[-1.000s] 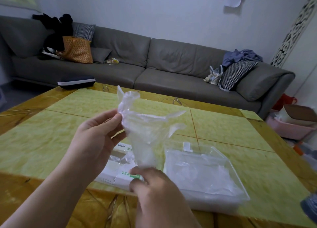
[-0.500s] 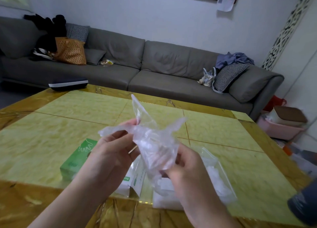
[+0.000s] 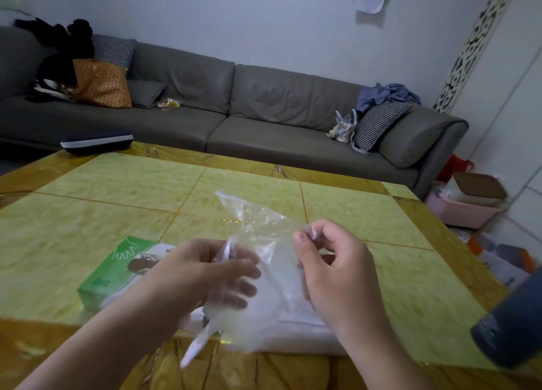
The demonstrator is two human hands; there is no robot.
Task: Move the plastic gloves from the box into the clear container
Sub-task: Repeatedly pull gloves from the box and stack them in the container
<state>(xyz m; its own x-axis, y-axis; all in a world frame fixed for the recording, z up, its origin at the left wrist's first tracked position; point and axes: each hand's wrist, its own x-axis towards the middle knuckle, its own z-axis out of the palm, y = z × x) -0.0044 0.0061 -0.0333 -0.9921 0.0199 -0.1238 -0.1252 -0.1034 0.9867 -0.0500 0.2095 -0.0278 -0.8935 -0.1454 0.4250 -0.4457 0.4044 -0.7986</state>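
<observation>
A thin clear plastic glove (image 3: 264, 266) hangs spread between both hands over the near edge of the table. My left hand (image 3: 205, 275) grips its left side with curled fingers. My right hand (image 3: 331, 266) pinches its upper right edge between thumb and forefinger. The green and white glove box (image 3: 117, 269) lies on the table to the left, partly behind my left hand. The clear container (image 3: 305, 339) sits under the glove and my right wrist, mostly hidden; white film shows inside it.
The yellow-green table (image 3: 293, 196) has a brown marbled border. A dark cylinder (image 3: 513, 325) stands at the right edge of view. A dark blue case (image 3: 96, 143) lies at the table's far left corner. A grey sofa (image 3: 264, 117) stands behind; a pink bin (image 3: 463, 210) is on the floor.
The glove has come down from chest height and been pulled wider between the hands. My right hand moved from below the glove to its upper right edge. The view has shifted right.
</observation>
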